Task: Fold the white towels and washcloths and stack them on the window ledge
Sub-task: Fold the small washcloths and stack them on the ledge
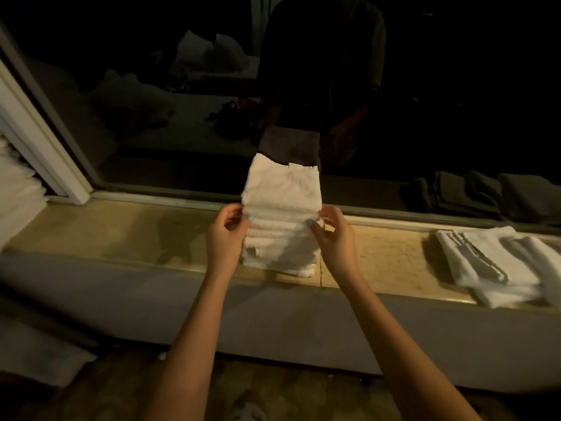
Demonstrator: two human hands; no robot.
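Two bare hands reach forward, fingers curled. The left hand [226,226] pinches the near left corner of the top washcloth [282,183], and the right hand [334,235] pinches its near right corner, thumbs pressed on the front edge. That cloth lies on a stack of folded white washcloths [280,253] standing mid-way along the window ledge [121,232], against dark glass. Folded white towels [491,262] lie well apart on the ledge's right. More white linen [18,192] is piled at far left.
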